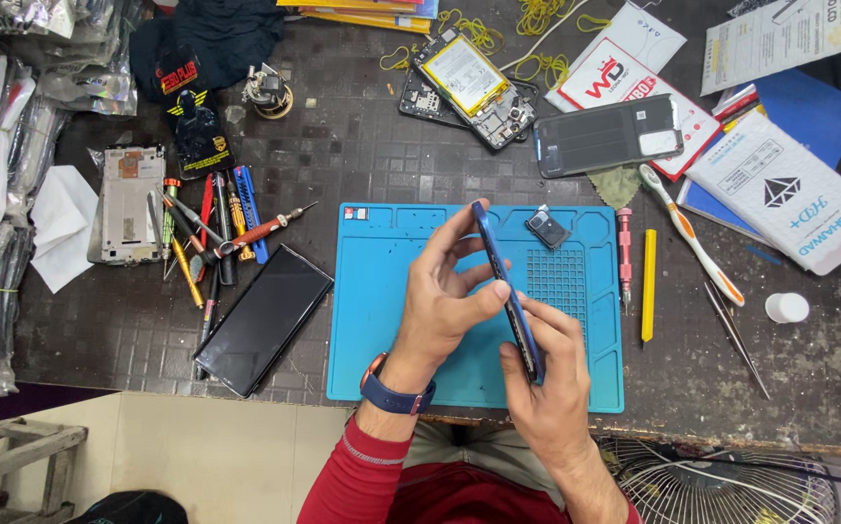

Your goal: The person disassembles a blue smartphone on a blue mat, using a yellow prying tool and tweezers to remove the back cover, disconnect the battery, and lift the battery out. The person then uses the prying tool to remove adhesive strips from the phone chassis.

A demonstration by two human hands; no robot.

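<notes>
Both hands gripped a blue phone (508, 291) held on edge above the blue mat (372, 320), near the front edge of the tabletop (362, 155). Left hand (440, 296) clamped on the phone's upper half, fingers over the far end, thumb pressed to its side near mid-length. Right hand (546, 374) closed on the lower end, fingers wrapped round the near tip. Phone's long axis ran from far-left to near-right, tilted, thin edge facing the camera. Left hand sat left of the phone, right hand below and right of it; both touching it, neither nearer.

No real containers in view. Mat carried a small camera module (547, 228) near its far edge, just right of the phone's far end, not touching. Right of the mat lay a red screwdriver (624, 257) and a yellow pry tool (648, 286), side by side. Toothbrush (692, 238) and tweezers (736, 340) further right, and a white cap (786, 308) toward the right edge. Opened phone (474, 87) with its battery showing lay at the far edge, a grey back cover (607, 136) just beside it. Black phone (263, 320) lay left of the mat, screwdrivers (207, 238) bunched behind it, a bare frame (129, 204) toward the left edge.
</notes>
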